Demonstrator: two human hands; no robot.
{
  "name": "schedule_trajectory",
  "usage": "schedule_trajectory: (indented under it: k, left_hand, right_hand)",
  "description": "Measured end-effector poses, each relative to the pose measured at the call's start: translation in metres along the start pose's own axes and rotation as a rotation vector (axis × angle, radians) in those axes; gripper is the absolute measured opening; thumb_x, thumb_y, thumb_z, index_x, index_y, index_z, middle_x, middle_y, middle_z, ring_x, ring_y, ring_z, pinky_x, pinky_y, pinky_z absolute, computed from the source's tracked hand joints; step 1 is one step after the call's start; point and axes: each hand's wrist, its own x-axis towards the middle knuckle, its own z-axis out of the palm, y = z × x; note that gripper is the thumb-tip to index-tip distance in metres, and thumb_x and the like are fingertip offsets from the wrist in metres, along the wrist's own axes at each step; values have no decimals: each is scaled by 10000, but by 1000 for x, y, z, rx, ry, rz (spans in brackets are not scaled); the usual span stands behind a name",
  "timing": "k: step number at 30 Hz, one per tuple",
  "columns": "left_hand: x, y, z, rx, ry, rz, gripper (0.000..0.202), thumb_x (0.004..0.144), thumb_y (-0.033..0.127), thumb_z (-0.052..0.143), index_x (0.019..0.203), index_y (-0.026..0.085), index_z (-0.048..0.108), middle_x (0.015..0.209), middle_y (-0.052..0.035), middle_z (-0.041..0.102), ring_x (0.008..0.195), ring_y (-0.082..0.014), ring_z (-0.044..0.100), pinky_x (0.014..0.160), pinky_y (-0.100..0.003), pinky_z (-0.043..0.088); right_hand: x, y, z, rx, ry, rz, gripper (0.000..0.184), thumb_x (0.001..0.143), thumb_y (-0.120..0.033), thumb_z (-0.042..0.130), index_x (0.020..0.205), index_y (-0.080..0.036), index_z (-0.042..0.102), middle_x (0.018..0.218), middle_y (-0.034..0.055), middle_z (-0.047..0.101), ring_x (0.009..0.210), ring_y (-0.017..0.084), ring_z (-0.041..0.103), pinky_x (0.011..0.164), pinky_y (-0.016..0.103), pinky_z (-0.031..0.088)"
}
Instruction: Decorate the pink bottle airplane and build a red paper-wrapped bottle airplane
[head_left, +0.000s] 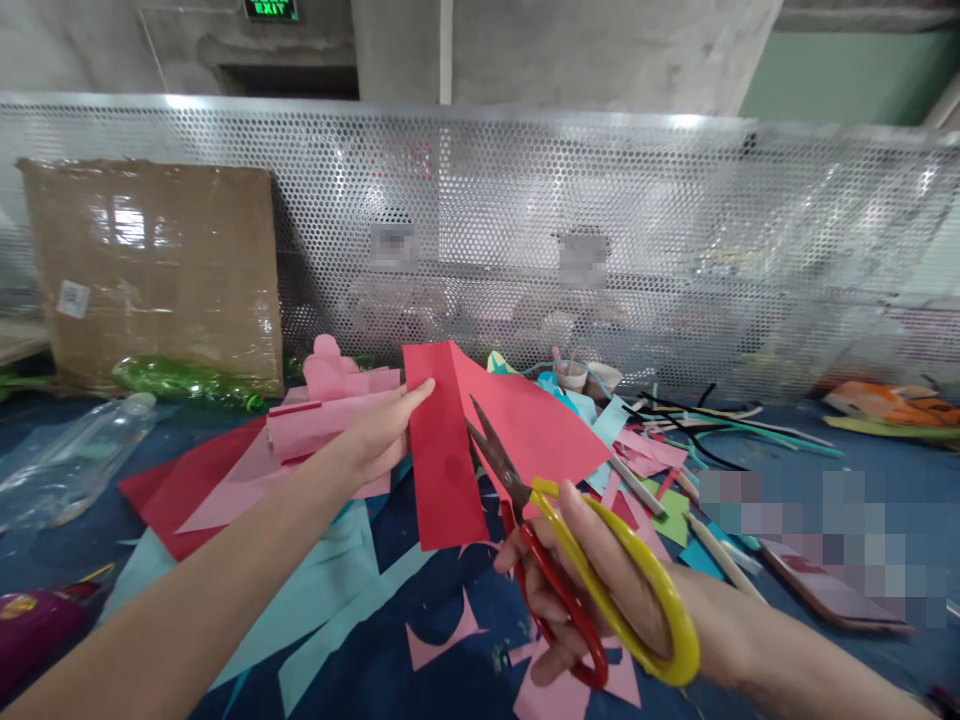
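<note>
My left hand pinches the left edge of a creased sheet of red paper, thumb on the near face. The sheet is held up above the table, its right part spreading away to the right. In my right hand is a pair of scissors with one yellow and one red handle loop. Their blades are parted and point up and left at the paper's crease, where the lower blade meets the sheet's edge. Whether the paper lies between the blades is hard to make out.
Around the blue table lie light-blue paper, pink scraps, a rolled pink paper, a clear plastic bottle, pipe cleaners and a phone. A cardboard sheet leans against a perforated metal panel.
</note>
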Motion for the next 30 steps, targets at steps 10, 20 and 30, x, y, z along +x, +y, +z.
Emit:
schedule_trajectory:
  k: [10, 20, 30]
  left_hand:
    - [-6, 14, -1, 15, 16, -63, 263, 969, 218, 460, 1157, 154, 632, 979, -73, 764, 883, -193, 719, 805, -297, 556]
    - [-8, 21, -8, -3, -7, -155, 315, 969, 272, 465, 1171, 91, 623, 898, -96, 772, 806, -198, 730, 820, -310, 542]
    - [-13, 23, 4, 60, 42, -186, 289, 975, 240, 452, 1179, 112, 612, 951, -94, 766, 843, -176, 726, 760, -252, 558]
  right_hand:
    - [-2, -7, 2, -215, 80, -11, 599, 615, -770, 613, 837, -220, 535, 643, -55, 431, 484, 103, 402, 714, 390, 553]
    - [8, 2, -4, -237, -21, -123, 613, 752, -817, 426, 858, -220, 514, 723, -35, 413, 574, 109, 395, 781, 393, 503]
    - [19, 18, -12, -190, -96, -243, 544, 838, -757, 361, 706, -232, 420, 682, -26, 356, 586, 133, 350, 669, 359, 509]
